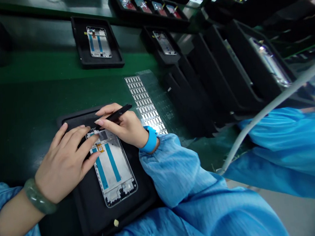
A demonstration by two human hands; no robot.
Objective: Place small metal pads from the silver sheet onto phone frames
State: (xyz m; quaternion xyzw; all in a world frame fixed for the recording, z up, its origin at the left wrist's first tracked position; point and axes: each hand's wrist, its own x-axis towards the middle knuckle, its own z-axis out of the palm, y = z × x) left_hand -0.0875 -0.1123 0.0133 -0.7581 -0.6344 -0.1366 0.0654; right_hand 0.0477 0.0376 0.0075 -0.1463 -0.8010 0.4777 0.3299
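Note:
A silver phone frame [123,167] with two blue adhesive strips and an orange flex cable [100,148] lies face-up in a black foam tray [91,216]. My left hand [65,156] is spread over the frame's upper left, its fingertips touching the top edge and the area by the cable. In my right hand [124,129] is a slim black tool, which looks like tweezers [119,112], pinched between thumb and fingers and slanting down to the frame's top end. Its tip is hidden among the fingers.
Right of the tray lies a clear sheet of small silver stickers [144,101]. Two black trays [81,53] with phone frames stand further back, below a compartment box [150,14]. Stacked black trays [206,78], a grey cable [270,112] and a person's blue sleeve [291,148] are on the right.

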